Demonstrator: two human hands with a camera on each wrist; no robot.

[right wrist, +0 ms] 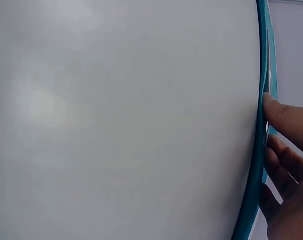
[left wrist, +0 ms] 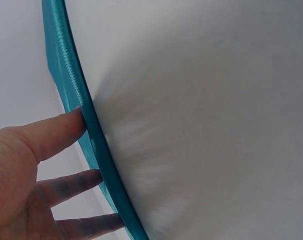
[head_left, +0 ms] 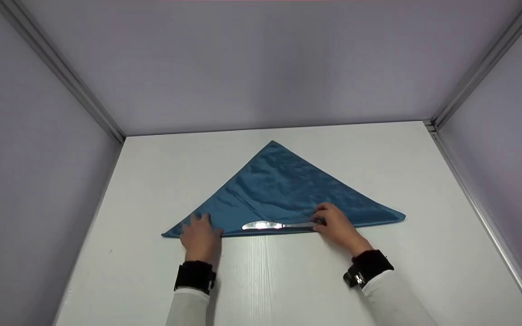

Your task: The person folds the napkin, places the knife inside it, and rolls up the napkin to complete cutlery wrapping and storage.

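Observation:
A blue cloth napkin (head_left: 283, 185), folded into a triangle, lies flat on the white table (head_left: 288, 280). A silver knife (head_left: 263, 225) lies along its near edge, blade to the left. My left hand (head_left: 201, 228) rests flat on the napkin near its left corner; the left wrist view shows straight fingers (left wrist: 56, 132) touching the cloth edge (left wrist: 71, 75). My right hand (head_left: 323, 222) pinches the knife's handle at the near edge. In the right wrist view, thumb and curled fingers (right wrist: 284, 160) meet the napkin edge (right wrist: 264, 30).
White walls with metal frame rails (head_left: 478, 190) close in the table on the left, back and right. Bare table surface lies in front of and around the napkin.

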